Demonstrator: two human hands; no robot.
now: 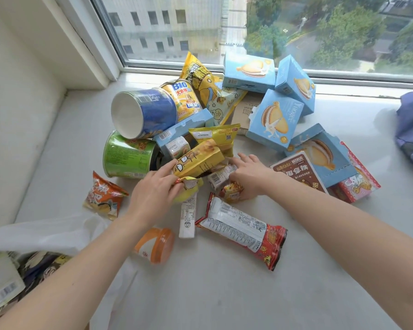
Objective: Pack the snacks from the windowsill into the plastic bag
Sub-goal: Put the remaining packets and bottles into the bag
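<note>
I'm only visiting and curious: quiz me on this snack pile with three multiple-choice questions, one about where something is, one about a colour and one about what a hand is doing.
1. Where does the blue can lie?
A. On the floor
B. On top of the green can
C. In a drawer

2. What colour is the lid of the small tub?
A. Orange
B. Purple
C. Black

3. What is the left hand doing?
A. Resting flat and empty
B. Holding a cup
C. Gripping a yellow packet

Answers:
1 B: the blue can lies on its side on the green one.
2 A: the lid shows clear orange.
3 C: its fingers curl round the packet.
</note>
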